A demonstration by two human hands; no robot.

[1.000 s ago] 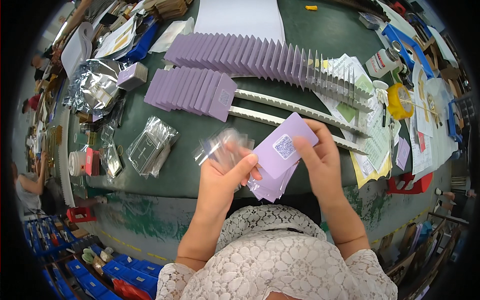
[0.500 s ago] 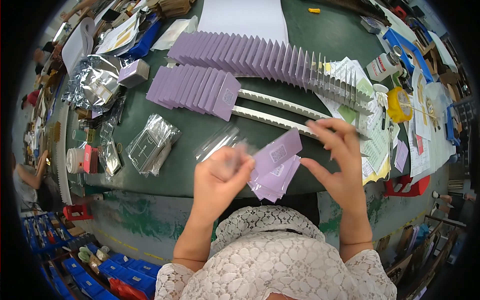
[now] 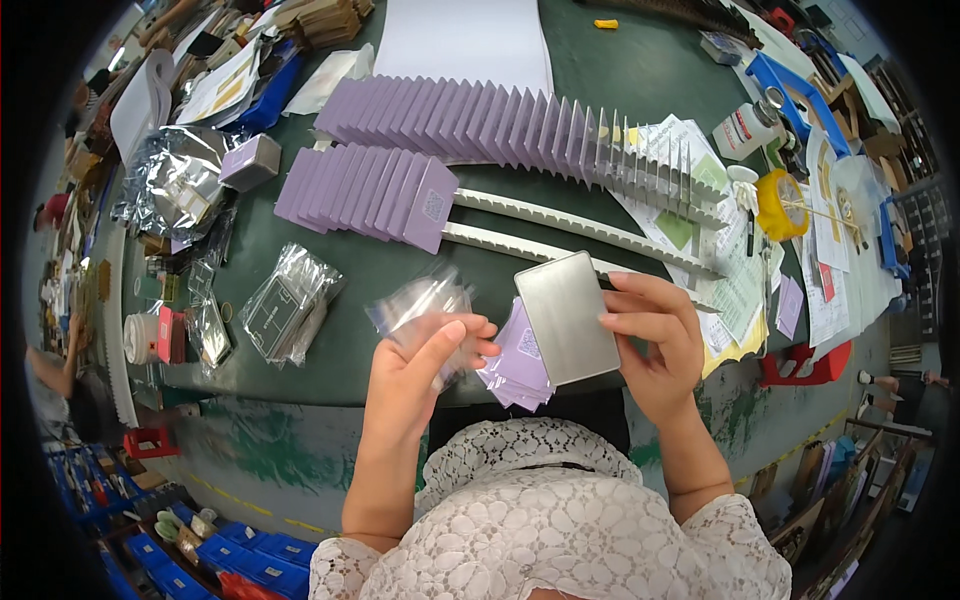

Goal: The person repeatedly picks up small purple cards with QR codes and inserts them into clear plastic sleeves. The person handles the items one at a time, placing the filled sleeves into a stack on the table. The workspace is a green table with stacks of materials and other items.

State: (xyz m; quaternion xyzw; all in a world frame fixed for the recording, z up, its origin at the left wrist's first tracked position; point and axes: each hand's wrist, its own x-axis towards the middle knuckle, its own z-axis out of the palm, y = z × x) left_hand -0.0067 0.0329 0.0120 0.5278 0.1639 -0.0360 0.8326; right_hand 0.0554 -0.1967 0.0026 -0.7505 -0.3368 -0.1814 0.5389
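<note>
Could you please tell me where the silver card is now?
In the head view, the silver card is in the person's right hand, right of centre, next to the fanned purple cards.

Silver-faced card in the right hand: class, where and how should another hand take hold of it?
Probably pinch the silver-faced card by its upper left edge, coming from the left: it is flat, the right hand holds the opposite edge, and purple cards show beside its lower left edge.

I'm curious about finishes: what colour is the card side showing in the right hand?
The card in the right hand shows silver-grey, best in the head view.
</note>
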